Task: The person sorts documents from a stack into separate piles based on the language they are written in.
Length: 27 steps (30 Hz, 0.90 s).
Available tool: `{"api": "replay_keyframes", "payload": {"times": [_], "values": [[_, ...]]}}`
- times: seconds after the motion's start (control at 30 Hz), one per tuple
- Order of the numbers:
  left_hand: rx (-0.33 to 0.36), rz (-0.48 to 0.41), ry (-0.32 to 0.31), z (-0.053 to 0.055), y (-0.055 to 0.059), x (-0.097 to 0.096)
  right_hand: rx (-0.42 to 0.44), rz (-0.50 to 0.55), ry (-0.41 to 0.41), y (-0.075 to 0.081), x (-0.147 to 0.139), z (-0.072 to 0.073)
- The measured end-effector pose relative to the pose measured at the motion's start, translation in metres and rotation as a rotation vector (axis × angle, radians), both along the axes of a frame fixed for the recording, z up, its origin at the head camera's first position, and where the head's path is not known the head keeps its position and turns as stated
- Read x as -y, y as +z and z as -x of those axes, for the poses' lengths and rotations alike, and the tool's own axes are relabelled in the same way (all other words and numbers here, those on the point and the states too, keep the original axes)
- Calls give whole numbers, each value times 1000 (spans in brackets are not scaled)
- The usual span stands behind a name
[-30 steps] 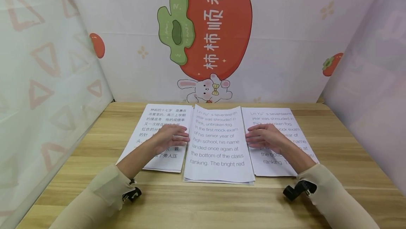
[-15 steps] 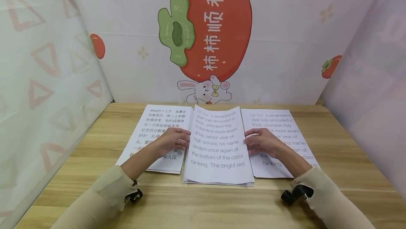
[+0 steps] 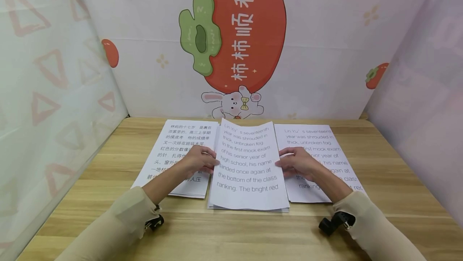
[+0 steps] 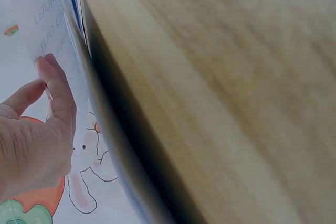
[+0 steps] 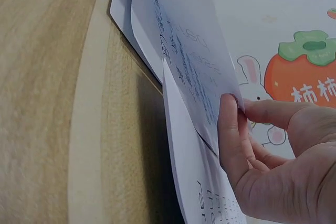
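Observation:
A printed sheet of paper (image 3: 247,197) with English text lies in the middle, its far edge curving upward over other paper. My left hand (image 3: 198,160) pinches its left edge between thumb and fingers, above the Chinese-text sheets (image 3: 188,134). On the opposite edge, the thumb of my right hand (image 3: 299,163) is on the printed face and fingers are behind; the right wrist view shows this sheet of paper (image 5: 184,51) pinched and raised. Under the right hand lies another English-text paper (image 3: 325,192). In the left wrist view, my left hand (image 4: 39,135) is seen at the sheet's edge.
All the papers lie on a wooden table (image 3: 231,237). Behind it stands a white backdrop (image 3: 318,92) with a large printed persimmon and a rabbit. Patterned side sheets (image 3: 54,92) flank the table. Each wrist carries a small black device (image 3: 336,222).
Both hands have moved slightly inward to the edges of the middle sheet and now pinch it. Its far edge curves up a little more.

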<state>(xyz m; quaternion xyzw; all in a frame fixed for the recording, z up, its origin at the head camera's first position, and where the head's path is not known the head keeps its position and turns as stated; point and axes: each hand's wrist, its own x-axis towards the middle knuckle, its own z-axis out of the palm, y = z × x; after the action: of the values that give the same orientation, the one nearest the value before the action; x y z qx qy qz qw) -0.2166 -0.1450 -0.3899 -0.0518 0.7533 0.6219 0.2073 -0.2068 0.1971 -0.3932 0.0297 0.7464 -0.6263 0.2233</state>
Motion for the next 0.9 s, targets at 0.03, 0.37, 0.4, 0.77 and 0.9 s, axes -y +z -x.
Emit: {"api": "replay_keyframes", "payload": {"times": [0.03,0.37,0.4,0.77,0.9], "values": [[1,4,2,0,0,0,2,-3,-9,0,0,0],[2,11,-4,-2,1,5,-11,-44,-17,-2,-2,-2],[4,10,-3,-1,1,5,-18,-53,-13,-2,-2,-2],[21,-26,-18,-1,0,4,-19,-57,-17,-2,-2,-4],[25,-41,-27,0,1,4,-23,-56,-19,-1,-4,-4]]}}
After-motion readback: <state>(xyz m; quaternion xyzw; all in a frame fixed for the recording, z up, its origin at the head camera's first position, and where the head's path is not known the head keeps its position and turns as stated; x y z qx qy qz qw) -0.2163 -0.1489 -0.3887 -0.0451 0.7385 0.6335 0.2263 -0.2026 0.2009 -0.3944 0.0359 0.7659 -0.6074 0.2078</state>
